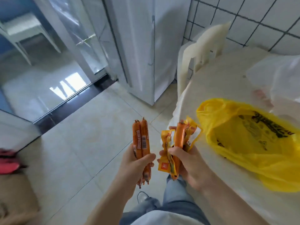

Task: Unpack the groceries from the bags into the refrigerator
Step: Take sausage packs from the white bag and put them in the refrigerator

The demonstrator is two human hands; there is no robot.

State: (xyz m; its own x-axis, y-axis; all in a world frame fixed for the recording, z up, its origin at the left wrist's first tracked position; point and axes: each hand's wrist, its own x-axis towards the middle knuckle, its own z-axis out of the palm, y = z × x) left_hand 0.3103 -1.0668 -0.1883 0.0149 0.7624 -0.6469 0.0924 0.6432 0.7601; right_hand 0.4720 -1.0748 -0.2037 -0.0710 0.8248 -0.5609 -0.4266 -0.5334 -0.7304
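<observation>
From the head camera, we see our left hand (134, 166) holding a bunch of orange sausage sticks (140, 140) upright over the floor. Our right hand (186, 164) grips another sausage (179, 137) and some yellow snack packs (167, 153). The yellow bag (253, 153) lies open on the table (219, 85), beside a clear bag (279, 78). The white fridge (146, 46) stands ahead, shut.

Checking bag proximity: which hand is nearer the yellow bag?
Right. The right hand is just beside the yellow bag at the table edge; the left hand is farther away, over the floor.
</observation>
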